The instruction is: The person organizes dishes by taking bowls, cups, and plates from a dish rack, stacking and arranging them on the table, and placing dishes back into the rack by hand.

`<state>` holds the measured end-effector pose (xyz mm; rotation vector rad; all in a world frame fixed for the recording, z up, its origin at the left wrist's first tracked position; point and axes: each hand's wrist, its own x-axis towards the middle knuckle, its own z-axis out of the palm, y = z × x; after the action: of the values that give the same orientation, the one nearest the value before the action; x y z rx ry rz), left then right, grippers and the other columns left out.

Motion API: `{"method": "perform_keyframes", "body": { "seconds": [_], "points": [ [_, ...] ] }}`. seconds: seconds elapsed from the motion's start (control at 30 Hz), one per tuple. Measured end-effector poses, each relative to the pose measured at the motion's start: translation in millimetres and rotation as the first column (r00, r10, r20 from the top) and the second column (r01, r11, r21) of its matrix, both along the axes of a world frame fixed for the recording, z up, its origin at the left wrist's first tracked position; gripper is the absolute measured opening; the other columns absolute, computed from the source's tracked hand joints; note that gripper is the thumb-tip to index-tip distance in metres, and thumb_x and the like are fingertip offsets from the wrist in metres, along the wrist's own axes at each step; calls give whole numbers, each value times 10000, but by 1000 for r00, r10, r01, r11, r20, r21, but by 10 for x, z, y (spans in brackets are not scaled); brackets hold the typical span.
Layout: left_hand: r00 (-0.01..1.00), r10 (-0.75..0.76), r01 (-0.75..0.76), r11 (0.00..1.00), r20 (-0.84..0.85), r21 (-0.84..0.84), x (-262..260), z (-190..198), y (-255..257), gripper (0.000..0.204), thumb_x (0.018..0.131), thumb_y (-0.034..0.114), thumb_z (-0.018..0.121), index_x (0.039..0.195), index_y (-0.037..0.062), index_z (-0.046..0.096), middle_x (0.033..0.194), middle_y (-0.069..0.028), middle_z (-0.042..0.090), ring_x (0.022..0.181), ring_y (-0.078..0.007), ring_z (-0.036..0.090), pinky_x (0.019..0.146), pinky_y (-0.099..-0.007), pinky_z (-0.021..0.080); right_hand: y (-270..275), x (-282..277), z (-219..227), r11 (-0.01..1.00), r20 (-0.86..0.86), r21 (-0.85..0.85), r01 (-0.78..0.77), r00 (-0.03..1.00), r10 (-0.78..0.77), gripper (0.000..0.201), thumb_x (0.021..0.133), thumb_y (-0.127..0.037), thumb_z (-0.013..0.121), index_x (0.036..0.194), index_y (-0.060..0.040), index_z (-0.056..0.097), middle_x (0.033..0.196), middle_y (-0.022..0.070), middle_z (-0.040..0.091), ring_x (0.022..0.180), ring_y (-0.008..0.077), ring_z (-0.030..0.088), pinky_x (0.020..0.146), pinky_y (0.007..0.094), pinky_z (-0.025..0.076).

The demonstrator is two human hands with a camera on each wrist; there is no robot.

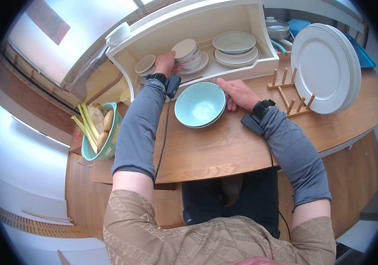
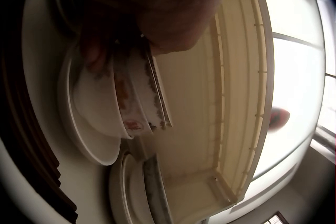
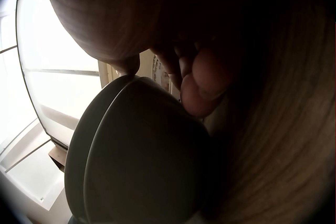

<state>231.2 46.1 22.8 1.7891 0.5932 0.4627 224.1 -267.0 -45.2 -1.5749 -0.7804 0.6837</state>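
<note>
In the head view my left hand (image 1: 166, 65) reaches into the cream shelf unit and grips a stack of white patterned bowls (image 1: 185, 49) by its left side. The left wrist view shows the patterned bowls (image 2: 134, 93) on a white plate (image 2: 92, 129), with a fingertip against the lower bowl. My right hand (image 1: 240, 93) holds two nested light blue bowls (image 1: 198, 106) at their right rim, on the wooden table. From the right wrist, the thumb lies on the rim of the light blue bowls (image 3: 142, 150), with curled fingers (image 3: 202, 98) against the outer wall.
The shelf unit (image 1: 266, 62) also holds small bowls (image 1: 145, 64) at left and stacked dishes (image 1: 234, 43) at right. White plates (image 1: 326, 66) stand upright in a wooden peg rack (image 1: 291, 95). A green basket (image 1: 109, 152) of vegetables stands left. Cables hang from both wrists.
</note>
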Motion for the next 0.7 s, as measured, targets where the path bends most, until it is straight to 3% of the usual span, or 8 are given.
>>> {"method": "perform_keyframes", "body": {
  "seconds": [0.33,0.47,0.7],
  "points": [
    [995,89,-84,987,-34,141,151,-75,111,316,967,186,570,927,-115,656,705,-184,693,525,-234,676,463,-350,532,-1,-4,10,1000,3,6,-11,1000,11,679,1042,-601,434,919,17,688,700,99,655,539,149,628,469,273,510],
    [997,71,-70,977,3,201,172,-70,146,301,964,172,568,920,-112,656,707,-179,696,522,-225,671,466,-348,533,-1,-6,14,1000,-6,1,-16,1000,16,681,1041,-603,435,922,17,690,699,99,659,535,148,625,467,272,507],
    [998,44,-38,989,-34,144,165,-75,118,273,966,146,537,964,-104,648,721,-165,688,520,-208,661,445,-331,520,-10,-16,26,1000,4,8,-17,1000,17,680,1040,-606,438,925,14,693,704,99,666,533,148,625,461,266,503]
  ]
}}
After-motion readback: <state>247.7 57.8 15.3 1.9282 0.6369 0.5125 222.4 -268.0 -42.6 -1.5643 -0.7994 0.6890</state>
